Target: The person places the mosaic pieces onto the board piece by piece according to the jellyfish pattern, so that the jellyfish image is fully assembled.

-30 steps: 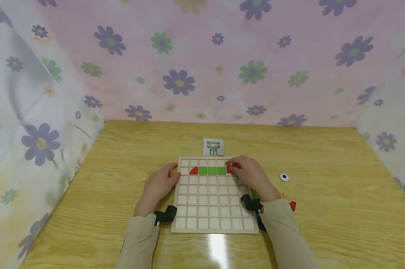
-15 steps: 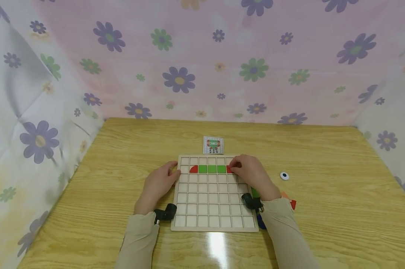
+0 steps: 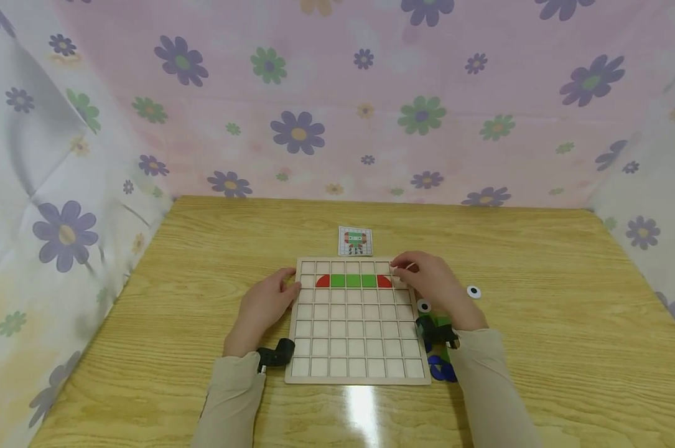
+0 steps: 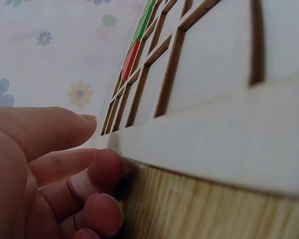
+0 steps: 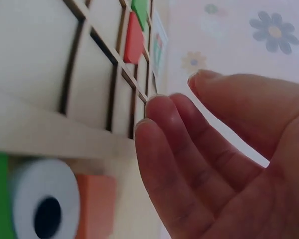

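A wooden grid board [image 3: 359, 333] lies on the table. In its second row from the far edge sit green squares [image 3: 353, 281], with a red quarter-round piece [image 3: 323, 281] at the left end and another red quarter-round piece [image 3: 384, 282] at the right. My left hand [image 3: 264, 308] rests by the board's left edge; the left wrist view shows loosely bent fingers [image 4: 105, 169] right at the rim and the thumb apart from them. Just right of the right red piece, my right hand [image 3: 435, 286] hovers over the board's far right corner, thumb and fingers parted around nothing.
Beyond the board lies a small pattern card [image 3: 355, 241]. Along the right edge are a round eye piece [image 3: 423, 305], several blue pieces [image 3: 442, 370] and an orange piece [image 5: 95, 204]. Farther right lies another eye piece [image 3: 474, 292]. A flowered cloth [image 3: 365, 99] hangs behind.
My right hand has let go of the right red piece, which stays in its cell, and moved right. Loose pieces beside the board show more now. My left hand has stayed in place.
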Available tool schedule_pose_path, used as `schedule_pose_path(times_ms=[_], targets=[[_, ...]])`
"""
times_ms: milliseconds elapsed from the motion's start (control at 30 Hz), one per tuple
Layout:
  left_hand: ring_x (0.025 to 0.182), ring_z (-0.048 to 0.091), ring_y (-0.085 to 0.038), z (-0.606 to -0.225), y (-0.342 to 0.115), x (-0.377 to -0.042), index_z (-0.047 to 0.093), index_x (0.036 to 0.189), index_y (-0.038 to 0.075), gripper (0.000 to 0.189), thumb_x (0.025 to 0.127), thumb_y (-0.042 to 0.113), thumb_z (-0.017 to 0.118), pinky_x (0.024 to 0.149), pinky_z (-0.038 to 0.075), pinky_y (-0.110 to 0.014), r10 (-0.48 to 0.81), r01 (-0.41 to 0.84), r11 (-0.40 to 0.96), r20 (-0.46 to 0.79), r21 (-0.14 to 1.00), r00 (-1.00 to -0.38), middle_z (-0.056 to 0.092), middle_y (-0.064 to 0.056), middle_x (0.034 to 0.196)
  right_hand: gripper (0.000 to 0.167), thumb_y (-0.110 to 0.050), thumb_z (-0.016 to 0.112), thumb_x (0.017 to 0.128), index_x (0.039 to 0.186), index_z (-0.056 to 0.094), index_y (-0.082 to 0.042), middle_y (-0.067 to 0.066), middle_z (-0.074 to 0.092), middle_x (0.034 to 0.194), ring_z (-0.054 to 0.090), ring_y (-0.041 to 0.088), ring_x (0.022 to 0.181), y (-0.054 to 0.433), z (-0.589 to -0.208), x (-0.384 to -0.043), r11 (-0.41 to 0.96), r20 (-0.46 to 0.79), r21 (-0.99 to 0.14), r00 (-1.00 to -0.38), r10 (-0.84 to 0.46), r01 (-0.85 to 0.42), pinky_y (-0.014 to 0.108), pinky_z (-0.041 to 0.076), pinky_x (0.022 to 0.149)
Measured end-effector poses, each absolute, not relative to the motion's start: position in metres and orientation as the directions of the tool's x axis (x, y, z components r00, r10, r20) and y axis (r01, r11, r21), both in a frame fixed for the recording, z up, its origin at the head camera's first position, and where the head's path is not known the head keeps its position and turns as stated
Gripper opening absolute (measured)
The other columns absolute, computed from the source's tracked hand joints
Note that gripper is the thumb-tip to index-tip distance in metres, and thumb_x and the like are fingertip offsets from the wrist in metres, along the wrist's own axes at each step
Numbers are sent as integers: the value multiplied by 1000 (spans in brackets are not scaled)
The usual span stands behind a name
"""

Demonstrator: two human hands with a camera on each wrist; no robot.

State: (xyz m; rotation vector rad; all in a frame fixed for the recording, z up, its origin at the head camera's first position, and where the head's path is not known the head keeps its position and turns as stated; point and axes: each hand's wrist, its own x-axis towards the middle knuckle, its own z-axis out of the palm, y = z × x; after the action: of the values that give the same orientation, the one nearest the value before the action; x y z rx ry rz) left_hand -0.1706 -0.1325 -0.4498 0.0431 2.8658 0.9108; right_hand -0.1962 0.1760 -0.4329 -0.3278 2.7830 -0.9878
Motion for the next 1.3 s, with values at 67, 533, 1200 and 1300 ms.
schedule_pose_path(times_ms=[67,533,1200,1300], targets=[[52,44,-13,-450,-132,-171,51,126,19,42,88,37,52,48,32,-29,68,-12,819,-119,573,-991,50,5,64,24,-29,53,90,108,61,-17,0,60,100,55,17,85,180,-431,-196,756,-94,-640,-963,-252,-136,34,44,68],[54,44,-14,-452,-133,-169,51,126,19,42,88,37,52,49,32,-29,57,-28,821,-130,571,-990,49,4,65,26,-26,53,90,112,59,-13,5,60,103,55,22,90,200,-430,-194,745,-121,-659,-962,-246,-107,40,43,77],[54,43,-15,-451,-133,-171,50,126,20,42,89,38,50,49,33,-29,64,-17,824,-122,566,-991,48,3,66,30,-25,58,87,112,59,-8,8,58,99,51,24,89,226,-434,-192,779,-181,-616,-942,-282,-115,42,41,80],[53,43,-15,-450,-133,-171,51,126,20,42,89,37,50,48,32,-29,66,-14,824,-121,566,-990,48,3,65,34,-28,61,85,112,58,-9,5,57,97,50,21,86,229,-436,-192,779,-207,-617,-931,-300,-114,39,40,79]])
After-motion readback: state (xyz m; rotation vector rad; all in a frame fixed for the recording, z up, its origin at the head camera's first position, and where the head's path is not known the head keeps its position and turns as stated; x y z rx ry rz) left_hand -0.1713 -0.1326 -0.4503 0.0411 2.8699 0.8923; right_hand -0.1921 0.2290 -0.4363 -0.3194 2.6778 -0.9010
